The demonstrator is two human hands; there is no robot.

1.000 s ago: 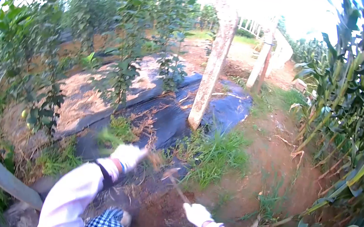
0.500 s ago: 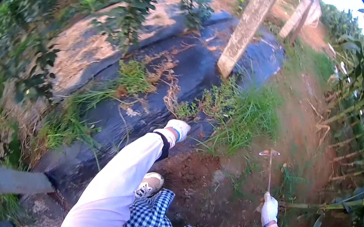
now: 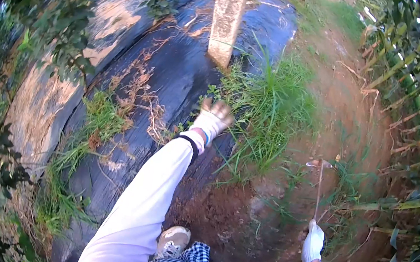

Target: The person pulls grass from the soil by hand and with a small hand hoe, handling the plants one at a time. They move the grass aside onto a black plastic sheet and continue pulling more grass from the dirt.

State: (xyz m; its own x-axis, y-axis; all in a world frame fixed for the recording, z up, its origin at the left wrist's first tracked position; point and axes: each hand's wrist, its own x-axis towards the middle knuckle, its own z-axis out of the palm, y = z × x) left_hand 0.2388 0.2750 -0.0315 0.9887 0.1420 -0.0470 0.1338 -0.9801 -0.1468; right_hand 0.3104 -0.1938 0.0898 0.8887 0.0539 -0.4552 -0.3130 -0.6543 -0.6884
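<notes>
My left hand [image 3: 212, 119], in a white glove with soiled fingertips, reaches forward with its fingers spread. Its fingertips are right at the low leafy weeds [image 3: 231, 89] beside a tall tuft of green grass [image 3: 279, 105], and nothing is held in it. Off to the right, my right hand [image 3: 313, 244], also gloved in white, is closed around the handle of a small hoe [image 3: 318, 190]. The hoe's thin shaft points forward, and its narrow crosswise blade is over the dirt path.
Black plastic sheeting [image 3: 179, 82] covers the bed ahead, with dried roots [image 3: 138, 92] on it. A concrete post [image 3: 228, 19] rises behind the weeds. Corn stalks [image 3: 404, 103] line the right of the dirt path [image 3: 345, 111]; leafy plants [image 3: 70, 22] stand left. My shoe [image 3: 173, 240] is below.
My left hand has opened its fingers and reached forward toward the weeds. The view has shifted, bringing the post and grass nearer. The right hand still grips the hoe.
</notes>
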